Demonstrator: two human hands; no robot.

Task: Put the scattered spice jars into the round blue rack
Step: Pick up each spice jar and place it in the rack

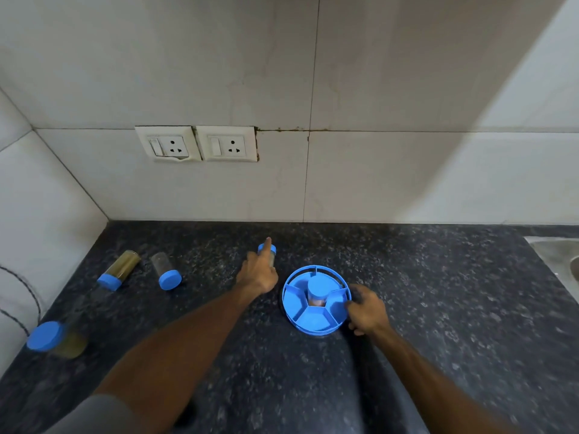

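We start with the counter (438,308), dark speckled stone that gives a round jar nothing to stop against, and that is where most of the trouble could come from. The rack (316,300) sits a little right of centre, with the right hand (368,311) curled on its rim at about four o'clock, pinching the edge; if that grip tugs while we load, the rack could slide or turn and a wedge slot would no longer be where we aim. One jar (316,291) already stands in the slot at twelve o'clock of the rack, so the other slots look empty and most of the task is ahead of us. The left hand (258,275) reaches out at ten o'clock of the rack toward a standing jar (270,254); its forefinger is stretched over the lid, and we cannot tell whether the other fingers have closed on the glass, so a push there could tip it over toward the wall. Two jars lie on their sides far out at nine o'clock, an amber jar (120,269) and a clear jar (166,270), both free to roll if knocked. A last jar (54,338) sits near the counter's left edge at eight o'clock, blurred, and a careless sweep of our arm could send it off.
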